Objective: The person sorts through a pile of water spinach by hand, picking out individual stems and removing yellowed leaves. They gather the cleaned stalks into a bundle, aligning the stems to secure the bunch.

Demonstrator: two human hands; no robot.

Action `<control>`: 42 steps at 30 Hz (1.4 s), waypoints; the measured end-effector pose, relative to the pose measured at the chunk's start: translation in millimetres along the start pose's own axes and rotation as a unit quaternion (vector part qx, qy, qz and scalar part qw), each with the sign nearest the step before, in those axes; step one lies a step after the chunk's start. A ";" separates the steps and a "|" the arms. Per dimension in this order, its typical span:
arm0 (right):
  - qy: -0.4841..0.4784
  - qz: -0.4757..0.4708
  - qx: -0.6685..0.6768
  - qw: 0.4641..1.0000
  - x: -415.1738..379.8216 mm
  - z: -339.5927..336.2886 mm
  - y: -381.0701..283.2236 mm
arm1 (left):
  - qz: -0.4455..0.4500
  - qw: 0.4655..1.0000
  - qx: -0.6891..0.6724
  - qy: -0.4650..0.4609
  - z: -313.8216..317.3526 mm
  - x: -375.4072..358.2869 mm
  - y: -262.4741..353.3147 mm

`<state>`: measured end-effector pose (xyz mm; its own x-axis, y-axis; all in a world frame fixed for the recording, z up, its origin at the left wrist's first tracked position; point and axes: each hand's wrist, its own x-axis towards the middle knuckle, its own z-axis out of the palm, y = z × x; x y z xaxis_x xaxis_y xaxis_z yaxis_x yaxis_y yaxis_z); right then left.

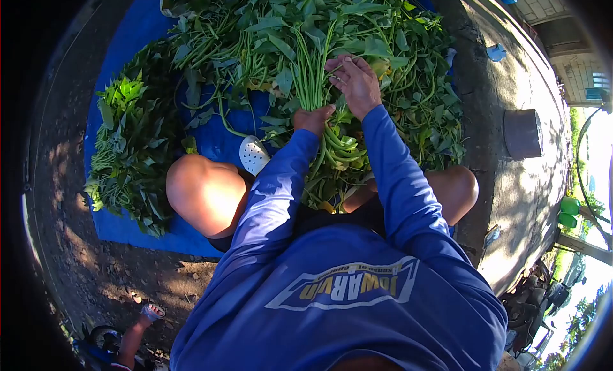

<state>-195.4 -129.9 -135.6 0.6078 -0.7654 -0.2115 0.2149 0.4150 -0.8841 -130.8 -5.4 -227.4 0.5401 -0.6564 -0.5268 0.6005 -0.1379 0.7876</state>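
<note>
My left hand (313,120) is wrapped round the lower ends of a bunch of water spinach (309,74). Its long green stems stand up from the fist, with the leaves pointing away from me. Just right of the bunch is my right hand (355,83), its fingers bent together in a pinch beside the outer stems. What lies between those fingertips is too small to make out. A large heap of loose greens (408,115) spreads behind and around both hands. Below the left fist, more cut stems (341,151) hang or lie between my legs.
A blue tarp (121,36) lies under the greens. Stacked leafy bundles (131,141) sit at its left. A white perforated clog (254,155) is by my left knee. On the concrete at right stands a dark cylindrical container (523,133). Another person's leg (133,336) shows at lower left.
</note>
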 end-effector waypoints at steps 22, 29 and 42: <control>0.473 -0.107 -0.561 0.671 -27.2 -209.0 -16.5 | 0.211 0.975 0.029 0.069 -64.8 -7.8 137.2; 0.140 0.020 -0.634 0.760 -40.1 -101.4 74.9 | 0.227 0.963 -0.041 0.135 -79.3 -23.6 164.3; 0.134 0.004 -0.303 0.943 -65.8 -63.1 11.0 | 0.185 0.975 -0.055 0.110 -85.7 -4.2 141.9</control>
<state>-281.3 -106.0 -157.7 0.3751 -0.8938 -0.2457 -0.3156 0.1260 -0.9405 2.7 41.3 -140.8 0.8379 -0.4696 -0.2781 0.3935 0.1666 0.9041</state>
